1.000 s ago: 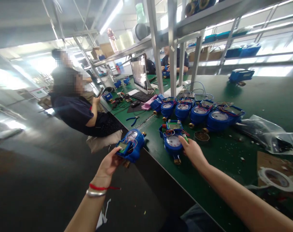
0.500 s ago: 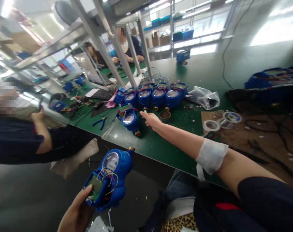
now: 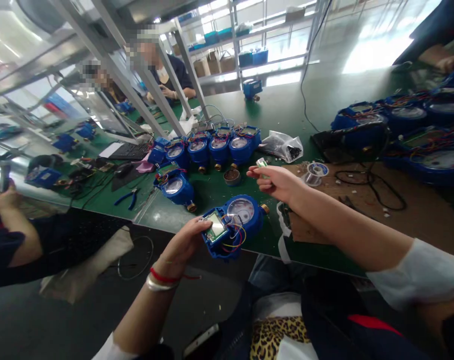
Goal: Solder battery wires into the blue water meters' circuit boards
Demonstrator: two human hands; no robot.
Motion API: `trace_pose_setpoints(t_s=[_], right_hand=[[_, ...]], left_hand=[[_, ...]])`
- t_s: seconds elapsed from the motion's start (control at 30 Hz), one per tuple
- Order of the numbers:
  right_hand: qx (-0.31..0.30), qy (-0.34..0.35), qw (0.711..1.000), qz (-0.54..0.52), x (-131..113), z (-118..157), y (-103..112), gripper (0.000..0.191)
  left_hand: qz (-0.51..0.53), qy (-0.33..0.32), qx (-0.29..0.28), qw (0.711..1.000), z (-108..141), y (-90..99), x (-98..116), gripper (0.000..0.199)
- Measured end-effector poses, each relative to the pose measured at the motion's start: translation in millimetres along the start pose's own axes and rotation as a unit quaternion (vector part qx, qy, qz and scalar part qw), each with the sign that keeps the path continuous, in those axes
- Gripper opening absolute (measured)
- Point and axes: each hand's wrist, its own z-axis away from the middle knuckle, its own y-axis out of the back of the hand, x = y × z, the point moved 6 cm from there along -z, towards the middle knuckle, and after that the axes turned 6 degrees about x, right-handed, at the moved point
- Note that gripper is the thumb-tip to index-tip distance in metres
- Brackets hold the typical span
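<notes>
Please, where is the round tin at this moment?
In the head view, the round tin is on the green table near the picture's middle, in front of the row of blue meters and left of the right hand.

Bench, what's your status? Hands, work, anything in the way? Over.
Left hand: holding open blue water meter. Right hand: holding small green-and-white piece. Round tin nearby, nothing visibly blocking.

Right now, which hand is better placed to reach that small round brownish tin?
Probably the right hand: it looks nearer the small round brownish tin and holds only a small green-and-white piece. The left hand is farther, holding a blue meter with a round dial.
</notes>
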Motion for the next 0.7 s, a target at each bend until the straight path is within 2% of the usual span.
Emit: trace_pose_setpoints(t_s=[0.13, 0.23, 0.3, 0.47, 0.6, 0.7], right_hand=[[0.007, 0.024, 0.990, 0.142, 5, 12, 28, 0.007], [0.000, 0.011, 0.960, 0.280, 22, 15, 34, 0.027], [-0.006, 0.002, 0.942, 0.336, 32, 15, 34, 0.038], [-0.004, -0.014, 0.906, 0.422, 44, 21, 36, 0.051], [-0.026, -0.002, 0.871, 0.491, 47, 39, 34, 0.049], [-0.030, 0.028, 0.854, 0.519, 49, 53, 29, 0.047]], left_hand=[[-0.056, 0.003, -0.097, 0.994, -38, -17.0, 4, 0.031], [-0.076, 0.017, -0.133, 0.988, -59, -22.7, 8, 0.037], [-0.071, 0.017, -0.133, 0.988, -70, -23.3, 13, 0.042], [-0.101, -0.019, -0.081, 0.991, -92, -21.8, 31, 0.057], [-0.170, -0.087, -0.051, 0.980, -111, -32.3, 47, 0.052], [-0.205, -0.130, -0.074, 0.967, -124, -47.5, 55, 0.048]])
